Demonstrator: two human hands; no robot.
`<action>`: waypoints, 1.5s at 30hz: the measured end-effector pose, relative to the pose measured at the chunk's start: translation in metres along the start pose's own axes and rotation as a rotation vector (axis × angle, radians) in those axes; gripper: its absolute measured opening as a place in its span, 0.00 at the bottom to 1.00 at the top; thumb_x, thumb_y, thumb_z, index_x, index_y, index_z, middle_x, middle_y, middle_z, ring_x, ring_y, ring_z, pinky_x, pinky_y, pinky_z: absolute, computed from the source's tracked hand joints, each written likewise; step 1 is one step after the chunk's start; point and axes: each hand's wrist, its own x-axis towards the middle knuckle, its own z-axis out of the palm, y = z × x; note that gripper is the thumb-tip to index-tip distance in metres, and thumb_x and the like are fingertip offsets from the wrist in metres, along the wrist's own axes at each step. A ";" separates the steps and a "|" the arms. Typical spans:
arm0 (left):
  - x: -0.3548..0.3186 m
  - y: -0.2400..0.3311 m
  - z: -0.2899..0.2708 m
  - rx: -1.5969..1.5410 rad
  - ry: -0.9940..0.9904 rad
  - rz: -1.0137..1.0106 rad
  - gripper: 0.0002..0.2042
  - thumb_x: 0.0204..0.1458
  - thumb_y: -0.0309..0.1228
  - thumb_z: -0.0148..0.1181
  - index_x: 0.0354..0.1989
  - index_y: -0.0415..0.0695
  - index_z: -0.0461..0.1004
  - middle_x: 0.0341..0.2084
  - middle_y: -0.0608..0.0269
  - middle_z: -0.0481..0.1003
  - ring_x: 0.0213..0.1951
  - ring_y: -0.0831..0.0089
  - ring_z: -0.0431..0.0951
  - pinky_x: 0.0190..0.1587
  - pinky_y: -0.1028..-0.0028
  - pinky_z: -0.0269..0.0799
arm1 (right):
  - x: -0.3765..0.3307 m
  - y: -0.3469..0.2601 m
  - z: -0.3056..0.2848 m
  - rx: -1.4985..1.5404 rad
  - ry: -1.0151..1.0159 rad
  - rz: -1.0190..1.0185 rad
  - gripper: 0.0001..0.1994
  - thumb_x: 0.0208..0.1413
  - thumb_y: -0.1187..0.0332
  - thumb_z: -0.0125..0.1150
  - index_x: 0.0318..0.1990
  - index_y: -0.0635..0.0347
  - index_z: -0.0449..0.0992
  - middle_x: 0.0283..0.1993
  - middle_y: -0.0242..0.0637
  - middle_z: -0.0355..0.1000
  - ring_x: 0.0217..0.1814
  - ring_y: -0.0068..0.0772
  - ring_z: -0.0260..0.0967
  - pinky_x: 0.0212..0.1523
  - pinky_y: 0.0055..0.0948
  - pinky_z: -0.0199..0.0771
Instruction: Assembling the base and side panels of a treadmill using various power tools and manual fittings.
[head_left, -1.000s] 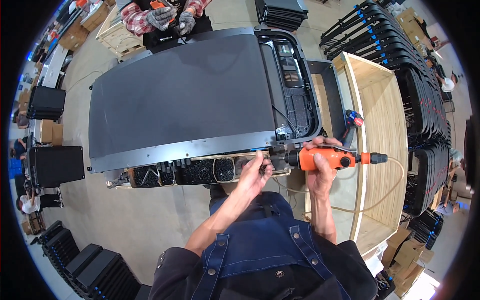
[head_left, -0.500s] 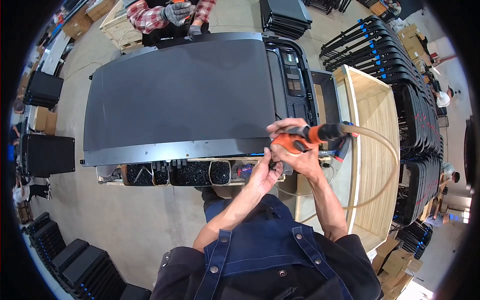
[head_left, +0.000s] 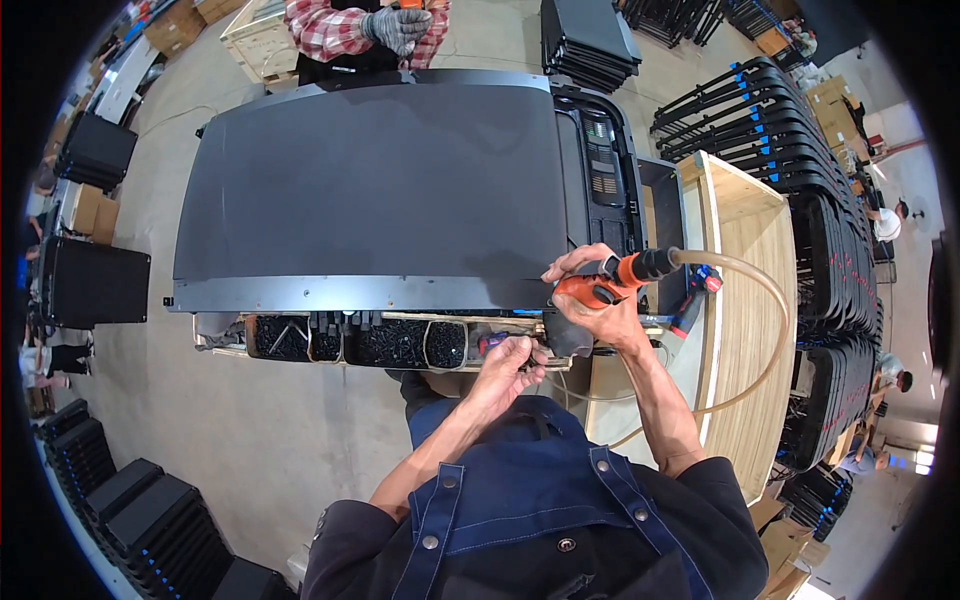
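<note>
My right hand (head_left: 612, 312) is wrapped round an orange air-powered driver (head_left: 590, 290), whose clear hose (head_left: 745, 268) loops away to the right. The driver is by the near right corner of a large dark-grey treadmill deck (head_left: 380, 190) edged with a silver metal rail (head_left: 345, 293). Just left of it and lower, my left hand (head_left: 508, 372) has thumb and fingers pinched together over the right end of a wooden parts tray (head_left: 400, 366). What those fingers hold, if anything, is too small to make out.
The tray holds black screws (head_left: 385, 343) in compartments. Right of me stand an open wooden crate (head_left: 745, 330) and a red-and-black power tool (head_left: 692, 305). Across the deck, a co-worker's gloved hand (head_left: 398, 30) holds an orange tool. Black frames (head_left: 715, 115) are stacked beyond.
My left hand has moved away from the driver, down and left to the tray's end. The right hand keeps hold of the driver. The co-worker's lower hand has left the deck's far edge.
</note>
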 end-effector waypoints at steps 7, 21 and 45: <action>-0.010 0.005 -0.006 0.195 0.081 0.044 0.23 0.68 0.44 0.48 0.57 0.34 0.70 0.38 0.60 0.77 0.38 0.72 0.78 0.45 0.72 0.78 | 0.004 -0.025 0.005 -0.064 0.095 0.059 0.20 0.44 0.82 0.67 0.47 0.64 0.73 0.45 0.41 0.78 0.46 0.32 0.78 0.48 0.32 0.79; -0.066 0.030 -0.045 -0.085 0.047 0.093 0.08 0.62 0.31 0.61 0.44 0.40 0.75 0.34 0.61 0.78 0.34 0.73 0.80 0.38 0.74 0.81 | -0.049 -0.019 0.040 0.657 0.312 0.012 0.25 0.48 0.75 0.66 0.55 0.58 0.66 0.50 0.43 0.72 0.48 0.38 0.76 0.60 0.52 0.73; -0.113 0.126 -0.088 0.346 0.232 0.245 0.13 0.60 0.31 0.64 0.48 0.34 0.76 0.34 0.62 0.78 0.35 0.77 0.79 0.41 0.77 0.79 | -0.029 -0.009 0.171 0.577 0.610 0.150 0.24 0.53 0.76 0.63 0.57 0.59 0.64 0.53 0.44 0.70 0.48 0.40 0.75 0.57 0.52 0.76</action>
